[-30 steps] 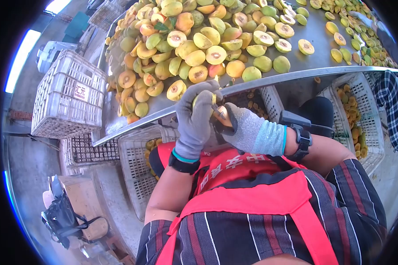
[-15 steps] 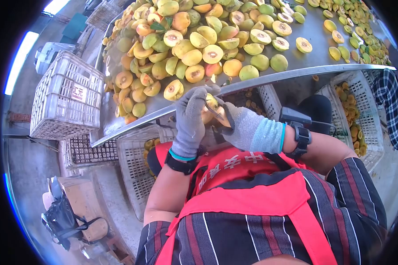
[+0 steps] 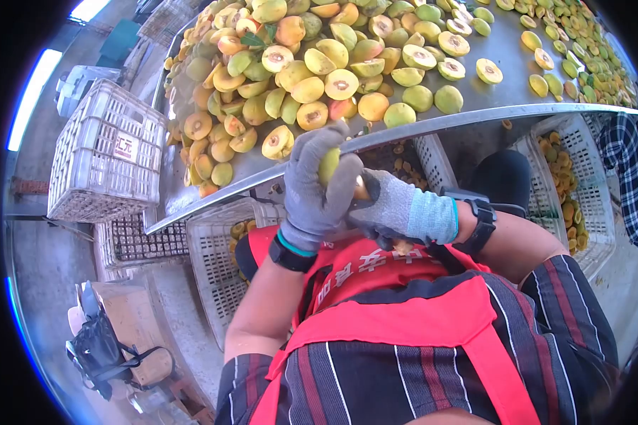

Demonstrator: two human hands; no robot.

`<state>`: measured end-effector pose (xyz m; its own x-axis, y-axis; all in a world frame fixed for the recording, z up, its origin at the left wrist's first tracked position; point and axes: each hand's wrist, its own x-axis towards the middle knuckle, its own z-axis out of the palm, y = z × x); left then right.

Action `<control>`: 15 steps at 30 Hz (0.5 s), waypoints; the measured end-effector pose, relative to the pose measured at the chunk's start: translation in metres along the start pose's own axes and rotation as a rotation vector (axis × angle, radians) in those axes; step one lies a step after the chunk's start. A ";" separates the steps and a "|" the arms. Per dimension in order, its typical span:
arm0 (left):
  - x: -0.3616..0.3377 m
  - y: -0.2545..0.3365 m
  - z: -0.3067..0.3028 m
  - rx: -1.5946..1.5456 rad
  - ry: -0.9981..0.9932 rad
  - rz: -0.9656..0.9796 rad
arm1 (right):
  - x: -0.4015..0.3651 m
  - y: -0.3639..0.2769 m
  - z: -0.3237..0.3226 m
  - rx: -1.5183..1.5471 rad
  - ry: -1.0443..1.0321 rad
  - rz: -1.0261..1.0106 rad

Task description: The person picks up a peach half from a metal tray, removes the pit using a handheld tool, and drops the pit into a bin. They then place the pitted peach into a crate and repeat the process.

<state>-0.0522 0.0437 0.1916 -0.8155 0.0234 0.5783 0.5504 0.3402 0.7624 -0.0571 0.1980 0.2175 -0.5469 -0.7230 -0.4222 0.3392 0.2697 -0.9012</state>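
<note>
My left hand, in a grey glove, is closed around a yellow-green peach half just off the table's front edge. Against it sits my right hand, gloved in grey with a light blue cuff. Its fingers are curled below the fruit; what they hold is hidden. A small light-brown piece shows at the underside of the right hand, too small to name. Beyond both hands, a heap of halved peaches covers much of the metal table, some cut side up with the pit area showing.
The table's raised metal rim runs just beyond my hands. A white plastic crate stands at the left. Under the table are a crate at my left and another with fruit at my right. A plaid sleeve shows far right.
My left hand has turned and its fingers now wrap over the peach half. The right hand has dropped slightly and curled under it; the light-brown piece has come into view.
</note>
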 end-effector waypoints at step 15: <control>0.001 -0.004 0.003 -0.440 -0.161 -0.667 | 0.041 0.067 -0.005 -0.810 0.501 -0.954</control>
<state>-0.0552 0.0451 0.1886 -0.9938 0.0928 -0.0611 -0.0677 -0.0693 0.9953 -0.0607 0.1893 0.1394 -0.5916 -0.5766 0.5636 -0.7763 0.2187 -0.5912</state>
